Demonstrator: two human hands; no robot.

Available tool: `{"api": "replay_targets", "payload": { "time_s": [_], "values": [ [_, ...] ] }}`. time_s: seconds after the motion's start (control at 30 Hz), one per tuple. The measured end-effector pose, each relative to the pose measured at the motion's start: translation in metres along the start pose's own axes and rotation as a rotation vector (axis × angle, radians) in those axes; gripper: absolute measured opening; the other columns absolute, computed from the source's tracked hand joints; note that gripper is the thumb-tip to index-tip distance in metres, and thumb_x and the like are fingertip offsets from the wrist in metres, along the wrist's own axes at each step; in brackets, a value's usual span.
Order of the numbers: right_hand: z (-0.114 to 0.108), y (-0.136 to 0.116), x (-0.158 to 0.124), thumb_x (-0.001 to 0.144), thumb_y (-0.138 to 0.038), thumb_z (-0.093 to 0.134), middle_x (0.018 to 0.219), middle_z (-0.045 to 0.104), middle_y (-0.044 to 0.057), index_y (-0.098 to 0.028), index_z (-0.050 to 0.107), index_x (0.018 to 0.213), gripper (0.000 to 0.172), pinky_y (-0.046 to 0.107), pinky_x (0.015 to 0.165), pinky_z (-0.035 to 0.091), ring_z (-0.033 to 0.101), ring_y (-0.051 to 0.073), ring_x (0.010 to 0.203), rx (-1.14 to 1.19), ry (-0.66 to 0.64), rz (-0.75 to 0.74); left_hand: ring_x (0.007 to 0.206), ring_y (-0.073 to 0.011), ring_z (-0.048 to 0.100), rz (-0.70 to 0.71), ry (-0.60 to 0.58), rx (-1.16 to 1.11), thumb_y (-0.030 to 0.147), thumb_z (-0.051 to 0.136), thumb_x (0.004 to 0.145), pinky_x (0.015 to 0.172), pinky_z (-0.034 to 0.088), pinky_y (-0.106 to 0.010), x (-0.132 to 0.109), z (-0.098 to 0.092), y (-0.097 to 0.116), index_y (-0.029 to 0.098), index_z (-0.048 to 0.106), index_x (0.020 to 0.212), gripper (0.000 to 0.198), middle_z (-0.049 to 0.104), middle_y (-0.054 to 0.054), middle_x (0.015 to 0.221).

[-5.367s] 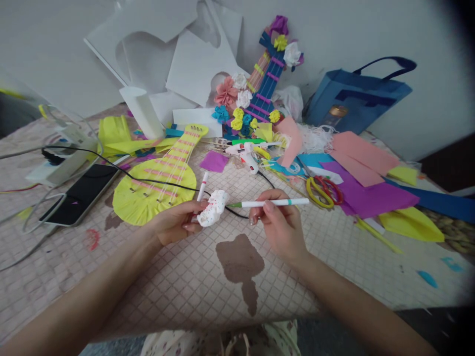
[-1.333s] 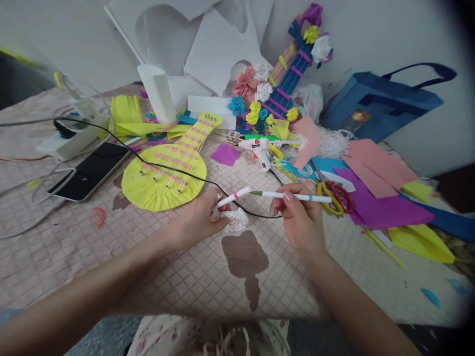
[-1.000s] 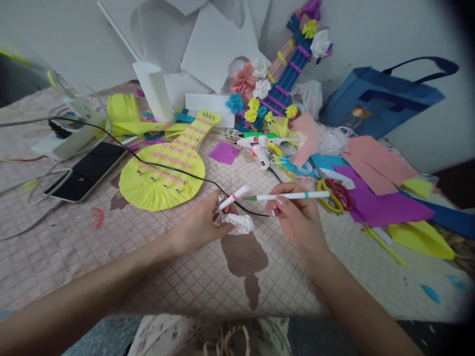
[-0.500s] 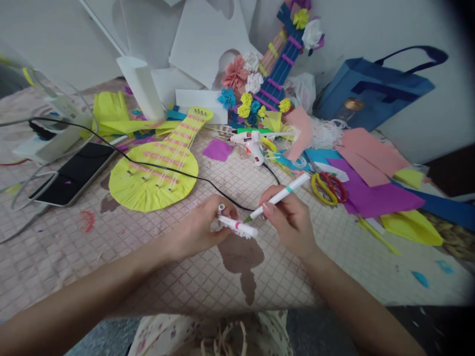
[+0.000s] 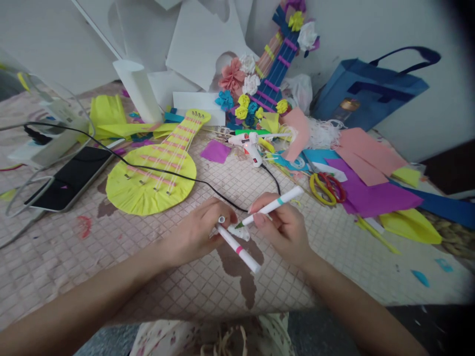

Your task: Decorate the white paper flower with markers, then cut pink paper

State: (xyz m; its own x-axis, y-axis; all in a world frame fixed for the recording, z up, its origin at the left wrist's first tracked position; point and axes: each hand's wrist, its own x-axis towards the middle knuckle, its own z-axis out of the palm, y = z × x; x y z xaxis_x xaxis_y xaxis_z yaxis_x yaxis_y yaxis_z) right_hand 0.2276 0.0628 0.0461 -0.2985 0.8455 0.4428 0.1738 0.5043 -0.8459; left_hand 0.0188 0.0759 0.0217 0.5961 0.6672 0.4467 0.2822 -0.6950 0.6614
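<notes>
My left hand [image 5: 202,228] is closed round a small white paper ball with coloured dots [image 5: 235,232], and a white marker with a pink band [image 5: 239,248] sticks out of the same fingers toward me. My right hand [image 5: 282,226] pinches a white marker with a teal band [image 5: 272,206]; its green tip touches the dotted paper ball. Both hands hover just above the pink checked table cover [image 5: 185,291], over a brown stain [image 5: 241,267].
A yellow paper guitar [image 5: 156,170] lies behind the hands, with a black cable [image 5: 178,174] across it. A phone [image 5: 69,178] lies left. A glue gun [image 5: 250,146], scissors [image 5: 326,188], coloured paper sheets [image 5: 371,193], a flowered blue paper guitar [image 5: 267,84] and a blue bag [image 5: 367,91] crowd the back and right.
The left hand has turned the pink-banded marker from pointing away to pointing toward me. The right hand tilted the teal-banded marker and brought its green tip down onto the paper ball.
</notes>
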Motion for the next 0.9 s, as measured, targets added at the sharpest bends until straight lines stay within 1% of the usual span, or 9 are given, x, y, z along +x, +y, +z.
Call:
{"api": "replay_targets", "payload": {
  "time_s": [0.1, 0.23, 0.37, 0.53, 0.67, 0.77, 0.9],
  "values": [
    [0.001, 0.0001, 0.0, 0.09, -0.016, 0.054, 0.083, 0.06, -0.001, -0.023, 0.059, 0.096, 0.011, 0.025, 0.064, 0.044, 0.055, 0.011, 0.073, 0.013, 0.044, -0.04, 0.085, -0.0153, 0.056, 0.049, 0.005, 0.029, 0.008, 0.055, 0.084, 0.071, 0.049, -0.029, -0.0005, 0.0005, -0.0009, 0.022, 0.039, 0.087, 0.021, 0.062, -0.004, 0.094],
    [0.002, -0.0015, 0.0002, 0.089, -0.015, 0.055, 0.08, 0.059, -0.001, -0.022, 0.059, 0.096, 0.011, 0.025, 0.063, 0.044, 0.055, 0.011, 0.071, -0.009, -0.032, -0.033, 0.084, -0.0148, 0.056, 0.076, 0.021, 0.041, 0.007, 0.056, 0.083, 0.07, 0.05, -0.028, -0.0007, 0.0004, -0.0008, 0.022, 0.041, 0.088, 0.022, 0.062, -0.004, 0.094],
    [0.0031, -0.0037, -0.0007, 0.089, -0.016, 0.054, 0.082, 0.059, -0.001, -0.022, 0.059, 0.098, 0.011, 0.025, 0.064, 0.045, 0.055, 0.011, 0.073, 0.015, 0.004, -0.049, 0.086, -0.0153, 0.058, 0.059, 0.025, 0.034, 0.008, 0.056, 0.083, 0.071, 0.05, -0.029, -0.0009, 0.0007, -0.0011, 0.022, 0.042, 0.088, 0.021, 0.063, -0.004, 0.096],
    [0.0029, -0.0049, -0.0009, 0.088, -0.017, 0.056, 0.084, 0.062, 0.0, -0.022, 0.06, 0.096, 0.01, 0.026, 0.065, 0.045, 0.056, 0.012, 0.074, -0.011, -0.051, -0.057, 0.084, -0.0152, 0.059, 0.051, 0.036, 0.042, 0.009, 0.056, 0.082, 0.07, 0.05, -0.029, -0.0004, 0.0002, -0.0003, 0.022, 0.043, 0.086, 0.019, 0.063, -0.004, 0.092],
    [0.0003, -0.0048, -0.0001, 0.089, -0.018, 0.055, 0.08, 0.06, -0.001, -0.023, 0.06, 0.096, 0.01, 0.027, 0.062, 0.046, 0.055, 0.012, 0.068, -0.028, 0.054, -0.035, 0.088, -0.0159, 0.059, 0.032, 0.013, 0.03, 0.007, 0.054, 0.084, 0.072, 0.05, -0.031, 0.0002, -0.001, 0.0009, 0.023, 0.04, 0.086, 0.021, 0.063, -0.004, 0.096],
    [-0.0012, -0.0041, 0.001, 0.089, -0.018, 0.056, 0.078, 0.061, -0.002, -0.023, 0.06, 0.092, 0.007, 0.025, 0.057, 0.045, 0.053, 0.01, 0.062, -0.046, 0.053, 0.027, 0.088, -0.0161, 0.058, 0.05, 0.01, 0.029, 0.006, 0.053, 0.083, 0.073, 0.049, -0.031, 0.0003, -0.0022, 0.0011, 0.023, 0.04, 0.086, 0.021, 0.064, -0.004, 0.097],
    [-0.0028, -0.0035, 0.0019, 0.089, -0.019, 0.056, 0.077, 0.062, -0.003, -0.023, 0.06, 0.091, 0.006, 0.024, 0.058, 0.045, 0.054, 0.01, 0.064, -0.028, 0.098, 0.048, 0.089, -0.0164, 0.059, 0.041, 0.011, 0.017, 0.007, 0.053, 0.084, 0.074, 0.049, -0.032, 0.0003, -0.0031, 0.0002, 0.023, 0.041, 0.086, 0.02, 0.065, -0.004, 0.098]
  ]
}}
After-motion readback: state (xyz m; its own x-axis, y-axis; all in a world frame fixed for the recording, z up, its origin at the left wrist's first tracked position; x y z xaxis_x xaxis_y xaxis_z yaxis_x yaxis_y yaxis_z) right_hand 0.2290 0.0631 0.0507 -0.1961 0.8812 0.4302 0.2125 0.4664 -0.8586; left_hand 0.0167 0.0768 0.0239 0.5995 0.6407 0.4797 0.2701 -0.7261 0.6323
